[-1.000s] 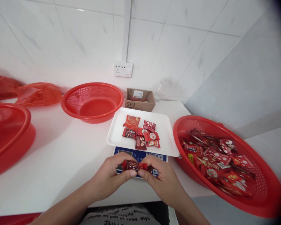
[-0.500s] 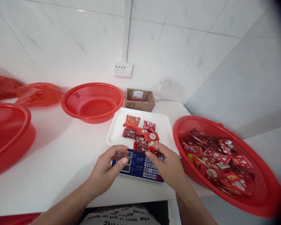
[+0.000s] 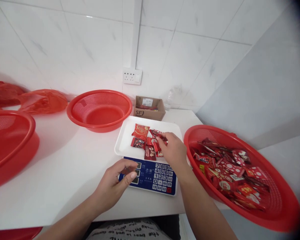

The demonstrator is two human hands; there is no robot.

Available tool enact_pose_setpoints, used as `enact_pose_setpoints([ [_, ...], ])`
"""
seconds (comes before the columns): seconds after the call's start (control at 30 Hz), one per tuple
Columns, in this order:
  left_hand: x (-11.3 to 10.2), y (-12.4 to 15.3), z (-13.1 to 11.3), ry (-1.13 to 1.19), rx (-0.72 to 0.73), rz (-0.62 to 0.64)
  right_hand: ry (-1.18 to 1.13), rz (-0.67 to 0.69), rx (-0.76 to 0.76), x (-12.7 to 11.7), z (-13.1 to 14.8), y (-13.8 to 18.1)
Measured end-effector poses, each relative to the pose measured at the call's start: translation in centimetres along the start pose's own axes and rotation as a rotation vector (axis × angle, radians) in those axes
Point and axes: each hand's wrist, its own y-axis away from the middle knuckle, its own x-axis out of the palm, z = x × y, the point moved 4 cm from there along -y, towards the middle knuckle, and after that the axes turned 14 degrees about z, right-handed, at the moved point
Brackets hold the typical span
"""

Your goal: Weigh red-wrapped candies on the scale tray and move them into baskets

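A white tray (image 3: 126, 140) sits on a blue digital scale (image 3: 162, 173) and carries several red wrapped candies (image 3: 141, 131). My right hand (image 3: 173, 151) reaches over the tray's right half, its fingertips pinched on a red candy (image 3: 158, 141) at the edge of the pile. My left hand (image 3: 116, 181) hovers over the counter beside the scale's display, fingers loosely curled and apart from the thumb, with nothing in them. A large red basket (image 3: 190, 133) full of red wrapped candies (image 3: 230, 170) stands just right of the scale.
An empty red mesh basket (image 3: 100, 110) stands behind the tray, another red basket (image 3: 10, 140) at the left edge. A small cardboard box (image 3: 146, 111) sits against the tiled wall under a socket (image 3: 132, 76). Red plastic bags (image 3: 42, 100) lie at back left.
Both hands held one candy over the scale's keypad. My left hand let go and stayed; my right hand carried the candy forward onto the tray's pile.
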Motion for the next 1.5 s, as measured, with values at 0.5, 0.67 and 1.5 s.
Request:
enact_pose_setpoints([
  [0.5, 0.0, -0.2, 0.1, -0.033, -0.009, 0.012, 0.046, 0.070, -0.221, 1.0, -0.8, 2.2],
  [0.67, 0.3, -0.4, -0.3, -0.039, 0.020, 0.038, 0.075, 0.070, -0.234, 1.2, -0.6, 2.0],
  [1.5, 0.1, -0.5, -0.4, -0.148, 0.058, 0.015, 0.082, 0.192, -0.173, 0.8, -2.0, 2.8],
])
